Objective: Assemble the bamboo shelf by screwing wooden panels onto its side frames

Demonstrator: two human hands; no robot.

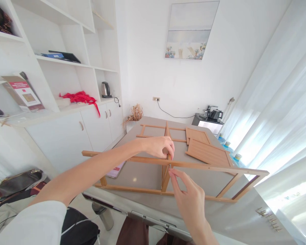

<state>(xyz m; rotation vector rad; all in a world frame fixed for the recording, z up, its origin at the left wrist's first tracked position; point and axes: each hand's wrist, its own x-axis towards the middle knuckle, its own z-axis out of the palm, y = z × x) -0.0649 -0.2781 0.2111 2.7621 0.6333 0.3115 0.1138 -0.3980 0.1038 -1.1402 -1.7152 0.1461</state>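
A wooden frame point(140, 159) with long rails and crosspieces stands on its side near the table's front edge. My left hand point(161, 147) reaches over the top rail, its fingers closed on a wooden board point(167, 131) that meets the rail at the middle. Just below, my right hand point(190, 194) pinches a small silver screw point(170, 166) against the near face of that rail. The fingertips hide most of the screw, so its depth in the wood cannot be seen.
On the grey table point(142, 173) lie two wooden panels point(209, 152), another slatted frame point(153, 126), a booklet point(116, 170) and several metal bolts point(269, 217). A kettle stand point(207, 119) is beyond the far end. White curtains hang at right; a shelf unit point(66, 64) lines the left.
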